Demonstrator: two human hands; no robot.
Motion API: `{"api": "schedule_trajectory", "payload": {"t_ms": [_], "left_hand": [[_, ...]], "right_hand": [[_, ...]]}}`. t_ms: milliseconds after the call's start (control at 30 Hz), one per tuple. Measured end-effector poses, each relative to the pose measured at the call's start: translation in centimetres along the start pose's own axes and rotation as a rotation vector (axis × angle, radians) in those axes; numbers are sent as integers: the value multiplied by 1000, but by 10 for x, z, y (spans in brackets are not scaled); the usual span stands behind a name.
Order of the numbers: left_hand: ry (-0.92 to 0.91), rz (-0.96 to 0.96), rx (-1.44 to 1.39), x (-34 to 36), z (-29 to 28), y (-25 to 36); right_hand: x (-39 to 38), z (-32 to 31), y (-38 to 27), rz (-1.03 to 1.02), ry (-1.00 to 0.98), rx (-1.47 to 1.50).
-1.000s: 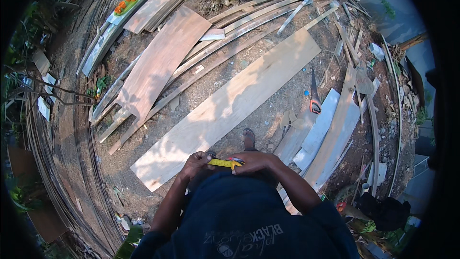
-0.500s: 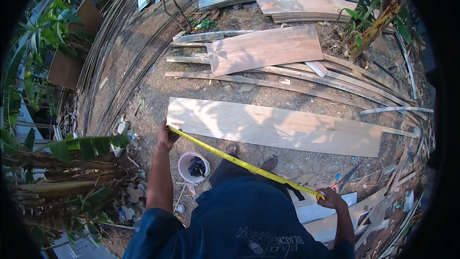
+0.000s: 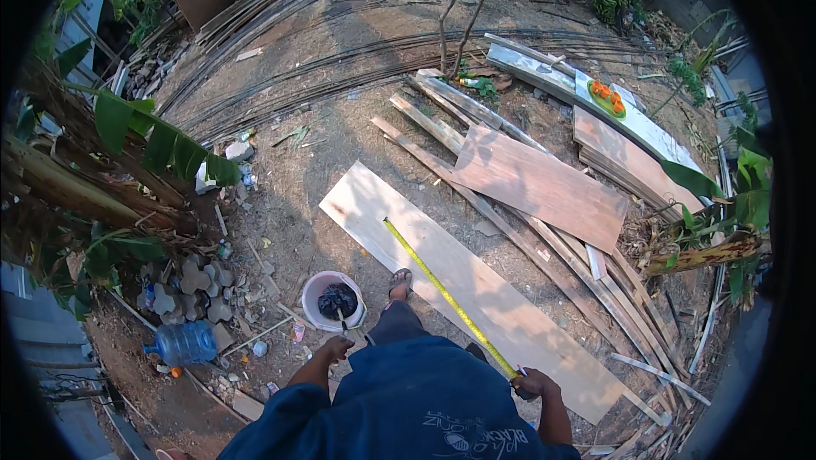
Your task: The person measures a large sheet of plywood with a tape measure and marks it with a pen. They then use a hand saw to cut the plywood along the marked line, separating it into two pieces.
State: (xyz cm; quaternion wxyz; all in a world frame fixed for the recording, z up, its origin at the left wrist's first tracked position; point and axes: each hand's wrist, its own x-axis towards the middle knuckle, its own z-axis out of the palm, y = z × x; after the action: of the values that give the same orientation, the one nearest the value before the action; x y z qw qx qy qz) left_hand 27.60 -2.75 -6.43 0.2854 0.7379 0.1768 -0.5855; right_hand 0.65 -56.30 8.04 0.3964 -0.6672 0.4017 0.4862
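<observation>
A yellow tape measure [image 3: 450, 300] stretches out from my right hand [image 3: 529, 382], which is closed around its case. The blade runs slantwise over a long pale plywood board [image 3: 510, 298] lying on the ground. Its free end reaches the board's far-left part, with no hand on it. My left hand [image 3: 337, 348] is off the tape, low by my left side, fingers loosely bent and nothing visible in them. Just beyond it stands a whitish bucket [image 3: 310, 311] holding a black plastic bag [image 3: 338, 300] and a thin handle.
Another plywood sheet [image 3: 544, 188] rests on long timber strips [image 3: 484, 192] to the right. Stacked boards [image 3: 629, 154] carry a green tray with orange cups [image 3: 606, 96]. At left are a blue water jug [image 3: 183, 343], paving blocks [image 3: 200, 281] and banana plants [image 3: 93, 171].
My left hand has let go of the tape's end and dropped back beside the bucket. The tape is now over the board, still in my right hand. My view has turned left.
</observation>
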Motion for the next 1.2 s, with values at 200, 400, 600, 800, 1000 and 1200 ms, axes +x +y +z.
{"api": "schedule_trajectory", "payload": {"t_ms": [200, 400, 600, 800, 1000, 1200], "left_hand": [[107, 83, -349, 12, -62, 10], [354, 493, -900, -19, -147, 115], [429, 444, -1026, -37, -120, 100], [309, -101, -880, -34, -26, -25], [326, -234, -941, -46, 4, -86], [506, -3, -1058, -62, -51, -5]], "right_hand": [[23, -44, -140, -55, 26, -71], [46, -87, -228, -28, 56, -54], [82, -110, -277, -102, 15, -120], [100, -118, -320, -50, 59, -275], [179, -121, -318, -132, 54, -203], [253, -134, -339, -139, 5, -216]]}}
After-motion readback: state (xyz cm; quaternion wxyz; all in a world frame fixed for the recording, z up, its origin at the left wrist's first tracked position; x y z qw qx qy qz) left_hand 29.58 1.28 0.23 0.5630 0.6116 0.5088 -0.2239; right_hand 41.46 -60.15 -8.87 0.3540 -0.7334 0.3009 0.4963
